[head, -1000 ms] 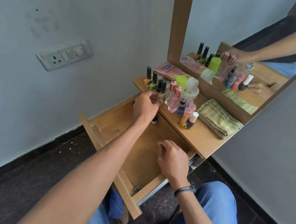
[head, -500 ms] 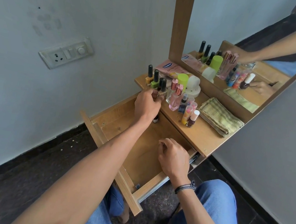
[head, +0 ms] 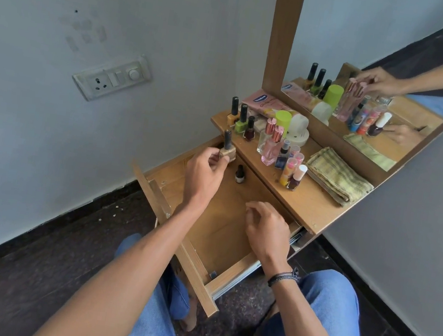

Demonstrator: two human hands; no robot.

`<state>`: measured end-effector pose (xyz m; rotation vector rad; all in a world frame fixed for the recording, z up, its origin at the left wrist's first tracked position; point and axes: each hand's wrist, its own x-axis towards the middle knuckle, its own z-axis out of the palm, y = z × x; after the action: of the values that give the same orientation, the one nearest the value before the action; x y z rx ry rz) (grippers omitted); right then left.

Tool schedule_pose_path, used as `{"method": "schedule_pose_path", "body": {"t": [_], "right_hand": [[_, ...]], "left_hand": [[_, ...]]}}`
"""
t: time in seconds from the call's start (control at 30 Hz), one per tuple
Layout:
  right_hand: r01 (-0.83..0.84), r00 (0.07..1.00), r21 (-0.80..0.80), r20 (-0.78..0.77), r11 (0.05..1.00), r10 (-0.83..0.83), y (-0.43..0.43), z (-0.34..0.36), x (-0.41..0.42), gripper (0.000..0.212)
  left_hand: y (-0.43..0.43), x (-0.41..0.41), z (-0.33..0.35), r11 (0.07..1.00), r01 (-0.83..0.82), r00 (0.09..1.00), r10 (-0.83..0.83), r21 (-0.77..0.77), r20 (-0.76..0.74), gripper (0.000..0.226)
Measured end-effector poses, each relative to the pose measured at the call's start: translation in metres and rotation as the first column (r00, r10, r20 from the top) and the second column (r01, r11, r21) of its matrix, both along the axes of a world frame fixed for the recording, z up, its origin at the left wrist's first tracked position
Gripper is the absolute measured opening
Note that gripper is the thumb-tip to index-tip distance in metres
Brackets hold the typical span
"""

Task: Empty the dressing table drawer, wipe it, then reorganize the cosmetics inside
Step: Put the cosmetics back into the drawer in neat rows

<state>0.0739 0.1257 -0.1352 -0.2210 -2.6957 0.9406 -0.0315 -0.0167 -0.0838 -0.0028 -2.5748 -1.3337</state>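
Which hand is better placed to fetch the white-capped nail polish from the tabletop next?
Likely right. The right hand hovers empty over the drawer, nearer the white-capped nail polish; the left hand pinches a beige nail polish bottle.

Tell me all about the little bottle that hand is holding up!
The little bottle looks like nail polish: a squarish beige body with a tall, thin black cap on. It is upright, pinched by the left hand, over the far left corner of the open drawer.
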Motion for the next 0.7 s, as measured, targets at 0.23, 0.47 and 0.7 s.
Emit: {"method": "schedule_pose_path", "body": {"t": [0.23, 0.47, 0.7], "right_hand": [[-0.139, 0.986, -0.351, 0.036, 0.926, 0.162, -0.013, 0.027, -0.037, 0.042], [-0.252, 0.932, -0.431, 0.132, 0.866, 0.337, -0.043, 0.018, -0.06, 0.033], [-0.304, 0.899, -0.394, 0.183, 0.868, 0.398, -0.056, 0.006, -0.064, 0.015]], "left_hand": [[-0.057, 0.027, -0.011, 0.968, 0.064, 0.996, -0.049, -0.243, 0.07, 0.013], [-0.076, 0.034, -0.017, 0.907, 0.157, 0.985, -0.113, -0.391, 0.133, 0.013], [-0.091, 0.034, -0.025, 0.832, 0.229, 0.968, -0.141, -0.506, 0.205, 0.017]]}}
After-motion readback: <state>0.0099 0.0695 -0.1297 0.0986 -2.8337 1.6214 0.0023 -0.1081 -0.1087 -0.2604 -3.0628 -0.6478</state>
